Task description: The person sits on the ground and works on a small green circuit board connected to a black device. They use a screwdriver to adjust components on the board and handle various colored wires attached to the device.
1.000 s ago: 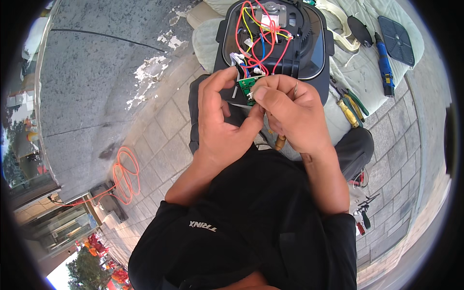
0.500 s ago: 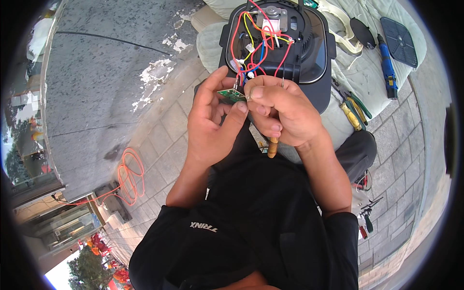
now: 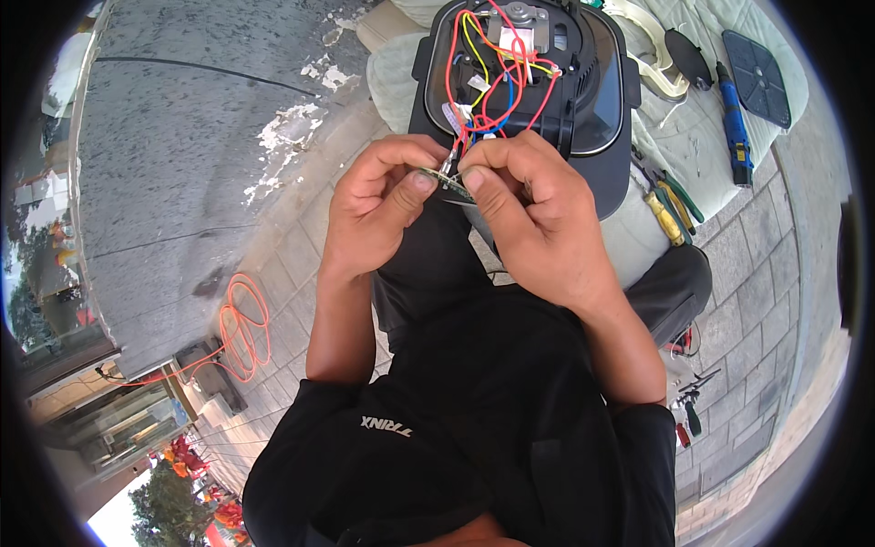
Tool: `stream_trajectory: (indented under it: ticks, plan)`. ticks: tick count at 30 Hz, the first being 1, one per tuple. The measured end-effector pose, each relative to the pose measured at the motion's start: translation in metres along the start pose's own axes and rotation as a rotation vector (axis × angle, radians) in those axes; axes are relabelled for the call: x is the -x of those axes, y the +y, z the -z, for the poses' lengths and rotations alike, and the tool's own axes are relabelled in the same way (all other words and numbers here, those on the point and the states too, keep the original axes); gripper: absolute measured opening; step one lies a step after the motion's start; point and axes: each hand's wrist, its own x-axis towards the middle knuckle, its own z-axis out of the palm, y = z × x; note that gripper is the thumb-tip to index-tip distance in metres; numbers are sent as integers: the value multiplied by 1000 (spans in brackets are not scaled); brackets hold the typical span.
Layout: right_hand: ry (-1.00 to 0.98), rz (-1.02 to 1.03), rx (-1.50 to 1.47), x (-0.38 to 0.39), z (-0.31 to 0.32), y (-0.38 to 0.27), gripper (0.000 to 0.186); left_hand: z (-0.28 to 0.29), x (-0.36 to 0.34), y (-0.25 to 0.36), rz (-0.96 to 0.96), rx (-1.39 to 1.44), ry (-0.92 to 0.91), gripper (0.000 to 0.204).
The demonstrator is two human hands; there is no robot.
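A small green circuit board (image 3: 456,188) is tilted almost edge-on between my two hands. My left hand (image 3: 375,202) pinches its left end between thumb and fingers. At the other end, my right hand (image 3: 542,205) grips the board's edge, thumb on the near side and the other fingers curled. Red and blue wires (image 3: 480,123) with metal connectors run from the board into an opened black appliance (image 3: 609,114) just beyond my hands. No screwdriver handle shows below my right hand; whether its palm hides one I cannot tell.
Right of the appliance, a pale padded cover (image 3: 661,137) carries yellow- and green-handled tools (image 3: 670,214), a blue power screwdriver (image 3: 735,137), a dark square panel (image 3: 758,77) and a cream ring-shaped part (image 3: 645,55). An orange cable (image 3: 241,328) lies coiled on the paving, left. More tools (image 3: 688,415) lie lower right.
My hands have moved slightly apart and the board has turned nearly edge-on. The tan handle that hung below my right hand is out of sight. My right thumb has shifted onto the board's edge.
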Motion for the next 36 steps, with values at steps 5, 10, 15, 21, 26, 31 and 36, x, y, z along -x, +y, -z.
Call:
stream_trajectory:
  ticks: [5,10,15,21,26,31,36]
  plan:
    - [41,-3,57,2,-4,-1,9,8,-7,-3,3,36,-91,15]
    - [16,-22,102,1,-1,-4,8,12,-9,-4,79,134,-121,12]
    - [6,11,83,0,-4,0,8,9,-10,-8,53,176,-98,13]
    - [21,-33,18,-1,-10,0,6,6,-5,-4,79,180,-73,40]
    - [51,46,81,4,-8,2,9,-22,7,-5,67,194,103,66]
    - [33,42,96,5,-7,4,12,-16,24,-30,88,173,209,54]
    - [36,135,97,6,-14,8,13,-26,32,-25,80,-12,292,49]
